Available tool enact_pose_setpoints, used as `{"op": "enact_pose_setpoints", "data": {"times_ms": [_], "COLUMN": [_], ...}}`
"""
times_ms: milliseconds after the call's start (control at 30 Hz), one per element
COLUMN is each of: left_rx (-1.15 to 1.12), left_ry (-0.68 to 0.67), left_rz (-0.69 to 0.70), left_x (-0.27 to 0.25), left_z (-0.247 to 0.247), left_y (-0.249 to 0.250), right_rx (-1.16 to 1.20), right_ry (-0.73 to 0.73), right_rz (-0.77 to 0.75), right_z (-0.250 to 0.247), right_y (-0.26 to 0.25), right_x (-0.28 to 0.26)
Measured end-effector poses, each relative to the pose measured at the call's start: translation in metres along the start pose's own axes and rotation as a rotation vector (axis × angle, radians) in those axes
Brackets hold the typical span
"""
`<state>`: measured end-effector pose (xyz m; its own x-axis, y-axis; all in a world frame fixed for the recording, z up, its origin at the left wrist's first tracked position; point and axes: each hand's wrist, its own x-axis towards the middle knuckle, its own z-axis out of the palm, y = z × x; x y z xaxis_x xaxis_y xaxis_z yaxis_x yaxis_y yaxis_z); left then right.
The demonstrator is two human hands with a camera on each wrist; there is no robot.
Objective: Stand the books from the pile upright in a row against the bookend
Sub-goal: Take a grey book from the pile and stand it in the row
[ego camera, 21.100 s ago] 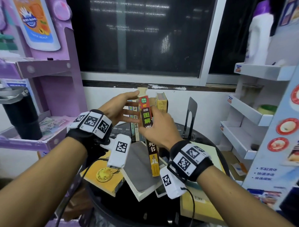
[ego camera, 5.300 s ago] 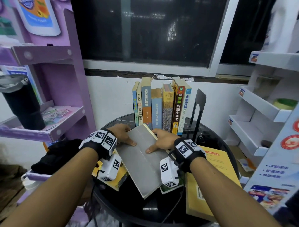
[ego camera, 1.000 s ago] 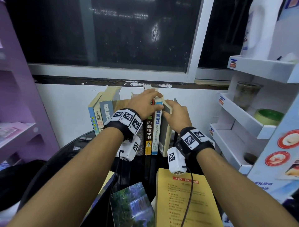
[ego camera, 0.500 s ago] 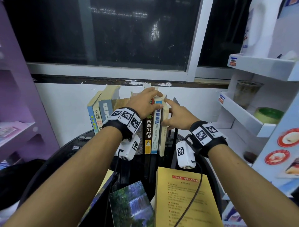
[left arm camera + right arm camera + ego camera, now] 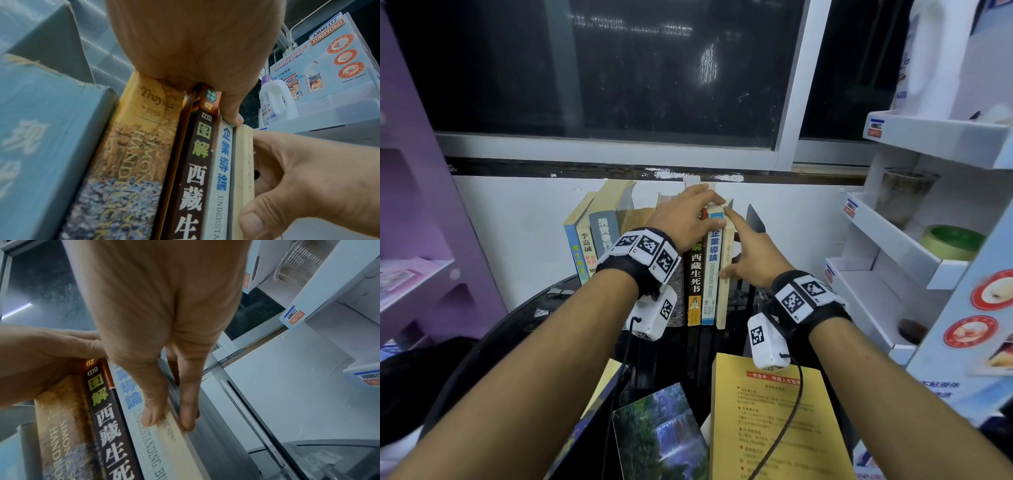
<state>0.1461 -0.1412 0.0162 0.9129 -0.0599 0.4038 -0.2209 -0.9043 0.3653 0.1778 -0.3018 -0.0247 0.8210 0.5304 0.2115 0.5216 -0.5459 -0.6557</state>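
Light: I see even indoor light; window [image 5: 619, 85] dark.
Glare: white streaks across its glass.
Blur: blue book [image 5: 51, 146] below it smeared in my left wrist view.

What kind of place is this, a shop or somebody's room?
Probably a shop corner or stockroom: white display shelves carry brand tags, a product advert stands nearby, and the books just stand on a small round table.

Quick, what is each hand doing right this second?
Left hand: closed, gripping the tops of the upright books.
Right hand: closed, pinching the cream book.
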Motion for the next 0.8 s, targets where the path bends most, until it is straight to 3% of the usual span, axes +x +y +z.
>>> {"op": "enact_pose_setpoints", "data": {"times_ms": [467,800], "left_rx": [0.024,0.019], "left_ry": [0.005,0.014], "left_rz": [-0.005,-0.016], "left_x": [-0.0027,-0.0017], "left_z": [-0.0020,0.0008], "left_y": [0.0026,0.0018], "right_rx": [0.052,-0.004], "right_ry": [0.028,-0.003], "right_rz": [-0.021,0.051], "right_z": [0.0042,0.0034], "right_y": [0.0035,0.0025], "right_x": [0.0043,0.0081]}}
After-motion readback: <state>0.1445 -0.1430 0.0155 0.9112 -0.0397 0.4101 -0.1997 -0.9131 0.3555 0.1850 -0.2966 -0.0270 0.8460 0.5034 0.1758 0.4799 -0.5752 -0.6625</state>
